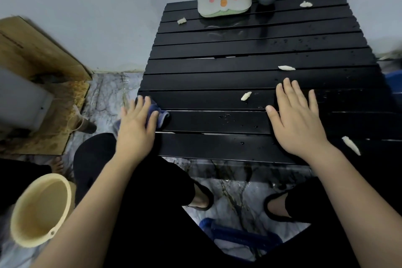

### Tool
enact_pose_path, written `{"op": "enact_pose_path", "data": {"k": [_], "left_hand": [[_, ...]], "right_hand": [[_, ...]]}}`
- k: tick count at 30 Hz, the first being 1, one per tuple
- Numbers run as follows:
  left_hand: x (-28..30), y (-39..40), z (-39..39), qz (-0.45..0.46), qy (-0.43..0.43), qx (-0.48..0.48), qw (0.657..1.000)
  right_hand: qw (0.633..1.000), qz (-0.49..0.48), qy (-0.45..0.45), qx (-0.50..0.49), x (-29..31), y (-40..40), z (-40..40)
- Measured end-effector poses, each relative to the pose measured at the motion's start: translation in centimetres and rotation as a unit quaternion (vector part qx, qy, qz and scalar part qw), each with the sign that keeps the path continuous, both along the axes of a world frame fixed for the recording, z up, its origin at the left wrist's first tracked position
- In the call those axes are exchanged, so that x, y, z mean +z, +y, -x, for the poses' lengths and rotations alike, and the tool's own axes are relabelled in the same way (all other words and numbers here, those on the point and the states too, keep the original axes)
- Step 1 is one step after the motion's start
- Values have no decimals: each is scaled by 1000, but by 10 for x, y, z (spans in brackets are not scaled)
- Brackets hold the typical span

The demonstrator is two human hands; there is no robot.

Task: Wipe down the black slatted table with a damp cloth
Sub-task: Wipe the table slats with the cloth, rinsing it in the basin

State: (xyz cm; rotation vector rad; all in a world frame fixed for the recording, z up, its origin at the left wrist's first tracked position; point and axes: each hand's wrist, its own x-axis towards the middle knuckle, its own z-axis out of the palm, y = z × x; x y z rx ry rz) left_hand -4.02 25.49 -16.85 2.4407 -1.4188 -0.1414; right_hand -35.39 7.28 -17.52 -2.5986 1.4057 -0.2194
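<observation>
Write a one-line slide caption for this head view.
Left hand presses a blue cloth at the wet black slatted table's left edge; right hand rests flat among white scraps.
</observation>
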Motion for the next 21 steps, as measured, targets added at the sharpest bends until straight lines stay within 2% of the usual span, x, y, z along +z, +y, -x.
{"op": "enact_pose_path", "data": {"k": [5,9,12,14,16,18,21], "left_hand": [[-2,-44,77,-10,-23,-99,995],[1,-74,138,9,-18,-209,978],[7,-78,156,25,51,-252,966],[15,-72,145,57,171,-211,961],[23,-60,119,94,234,-125,960],[29,-39,83,101,191,-54,975],[26,3,48,40,106,3,994]], "right_hand": [[1000,-18,-9,3,2,-3,2],[999,-28,-32,13,3,-6,7],[999,-24,-43,17,4,-5,9],[998,-23,-47,20,5,-5,10],[998,-25,-49,21,5,-5,11],[998,-27,-47,19,5,-4,11],[998,-27,-45,18,5,-3,10]]}}
